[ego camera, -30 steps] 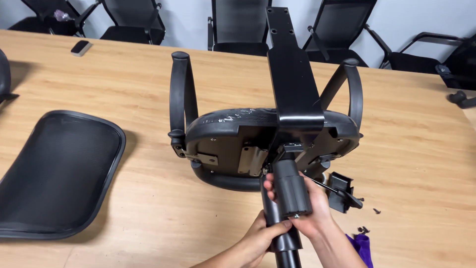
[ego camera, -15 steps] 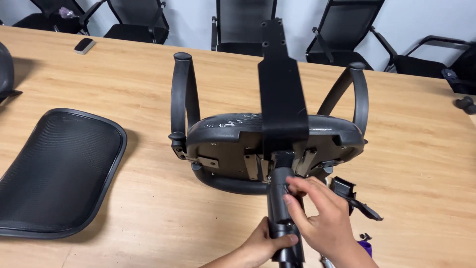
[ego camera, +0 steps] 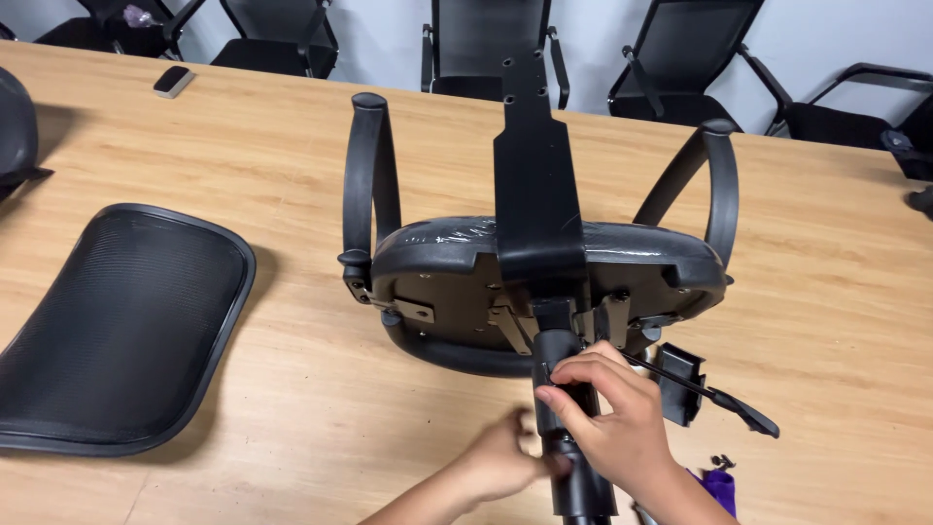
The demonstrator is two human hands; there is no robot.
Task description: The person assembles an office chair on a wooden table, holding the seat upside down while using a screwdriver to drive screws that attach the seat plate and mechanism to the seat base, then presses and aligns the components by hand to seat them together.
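Observation:
An upside-down black office chair seat (ego camera: 457, 277) with two armrests lies on the wooden table (ego camera: 292, 146). A black gas-lift cylinder (ego camera: 562, 389) sticks out of its underside mechanism toward me. My right hand (ego camera: 607, 423) is wrapped over the cylinder's upper part, fingers curled on it. My left hand (ego camera: 496, 462) sits lower on the left side of the cylinder, touching it. A flat black back bracket (ego camera: 533, 165) rises from the seat away from me. A thin black lever (ego camera: 719, 397) juts out to the right.
A black mesh backrest (ego camera: 117, 326) lies flat at the left. A small black plastic part (ego camera: 680, 379) and a purple item (ego camera: 719, 486) lie at the right near my hand. A small dark device (ego camera: 173, 81) rests far left. Black chairs (ego camera: 486, 39) line the table's far edge.
My right hand has slid up the cylinder toward the seat's underside. My left hand has loosened and shifted to the left of the cylinder.

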